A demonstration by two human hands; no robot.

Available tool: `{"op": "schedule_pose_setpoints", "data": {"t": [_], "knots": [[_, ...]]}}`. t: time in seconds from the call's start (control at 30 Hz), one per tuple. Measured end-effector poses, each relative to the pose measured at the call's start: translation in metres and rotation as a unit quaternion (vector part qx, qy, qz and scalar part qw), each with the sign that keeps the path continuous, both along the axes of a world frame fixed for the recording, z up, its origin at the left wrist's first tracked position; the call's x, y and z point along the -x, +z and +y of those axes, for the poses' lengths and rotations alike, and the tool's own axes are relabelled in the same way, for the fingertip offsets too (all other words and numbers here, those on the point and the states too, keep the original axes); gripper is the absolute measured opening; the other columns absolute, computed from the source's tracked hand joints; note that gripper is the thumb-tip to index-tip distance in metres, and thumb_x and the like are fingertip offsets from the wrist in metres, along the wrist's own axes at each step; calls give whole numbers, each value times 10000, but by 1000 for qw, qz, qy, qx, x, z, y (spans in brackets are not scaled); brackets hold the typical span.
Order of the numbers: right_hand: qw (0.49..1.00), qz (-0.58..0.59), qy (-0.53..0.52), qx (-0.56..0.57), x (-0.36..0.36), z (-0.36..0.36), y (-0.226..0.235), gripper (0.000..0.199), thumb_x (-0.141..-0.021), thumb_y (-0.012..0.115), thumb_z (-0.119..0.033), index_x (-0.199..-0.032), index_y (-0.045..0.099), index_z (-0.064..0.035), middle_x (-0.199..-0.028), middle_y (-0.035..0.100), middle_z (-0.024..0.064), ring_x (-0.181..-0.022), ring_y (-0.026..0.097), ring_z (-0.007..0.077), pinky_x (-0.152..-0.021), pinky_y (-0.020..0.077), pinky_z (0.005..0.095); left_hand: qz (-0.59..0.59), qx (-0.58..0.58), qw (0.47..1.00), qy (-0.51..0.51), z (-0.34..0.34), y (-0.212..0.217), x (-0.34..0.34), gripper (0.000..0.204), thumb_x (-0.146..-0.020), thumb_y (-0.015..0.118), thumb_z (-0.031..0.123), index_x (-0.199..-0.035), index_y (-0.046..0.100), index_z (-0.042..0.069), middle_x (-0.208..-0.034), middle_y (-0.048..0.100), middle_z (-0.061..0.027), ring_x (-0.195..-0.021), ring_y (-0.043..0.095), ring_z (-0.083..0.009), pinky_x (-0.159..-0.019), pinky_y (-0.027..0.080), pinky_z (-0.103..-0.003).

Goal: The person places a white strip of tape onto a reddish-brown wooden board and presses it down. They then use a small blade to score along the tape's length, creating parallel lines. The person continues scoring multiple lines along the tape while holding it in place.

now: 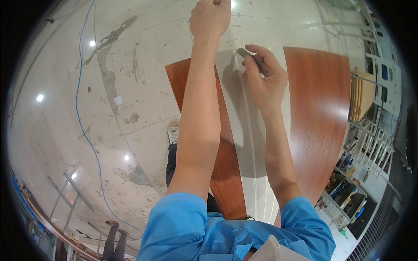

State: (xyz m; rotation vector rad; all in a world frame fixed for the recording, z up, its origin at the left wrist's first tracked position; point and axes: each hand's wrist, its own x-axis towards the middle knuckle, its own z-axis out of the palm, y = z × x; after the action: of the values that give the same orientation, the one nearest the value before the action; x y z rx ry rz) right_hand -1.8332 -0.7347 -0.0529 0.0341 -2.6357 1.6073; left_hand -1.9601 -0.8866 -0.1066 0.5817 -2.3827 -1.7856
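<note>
You are holding a dark grey block (262,67) with your right hand (271,82), thumb and fingers pinching it, over a pale strip (235,108); this is running between reddish-brown panels (318,91); your left hand (210,19) is showing curled fingers beyond them; I cannot tell whether it is holding anything.

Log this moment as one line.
Left grip: curled, contents unclear | right grip: holding dark gray tool over pale strip | reddish-brown surfaces: either side of strip
</note>
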Motion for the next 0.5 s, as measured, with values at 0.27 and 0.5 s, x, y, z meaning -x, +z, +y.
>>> {"op": "schedule_pose_setpoints", "data": {"t": [0.27, 0.5], "knots": [[998, 4, 25, 52, 5, 2, -7, 240, -1021, 726, -85, -1232, 758, 25, -970, 780, 47, -812, 675, 86, -716, 543, 256, -9, -1, 1000, 1, 1, 2, -1, 462, -1009, 614, 388, -1105, 767, -38, -1103, 777, -266, -1118, 728, -424, -974, 548, -492], [994, 72, -18, -85, 6, -5, -7, 135, -1005, 747, -76, -1061, 772, 44, -874, 752, 74, -763, 665, 102, -706, 548, 259, -7, -11, 1000, 8, 4, 4, -2, 475, -1018, 609, 390, -1136, 760, -45, -1131, 775, -265, -1125, 726, -424, -977, 547, -495]]}}
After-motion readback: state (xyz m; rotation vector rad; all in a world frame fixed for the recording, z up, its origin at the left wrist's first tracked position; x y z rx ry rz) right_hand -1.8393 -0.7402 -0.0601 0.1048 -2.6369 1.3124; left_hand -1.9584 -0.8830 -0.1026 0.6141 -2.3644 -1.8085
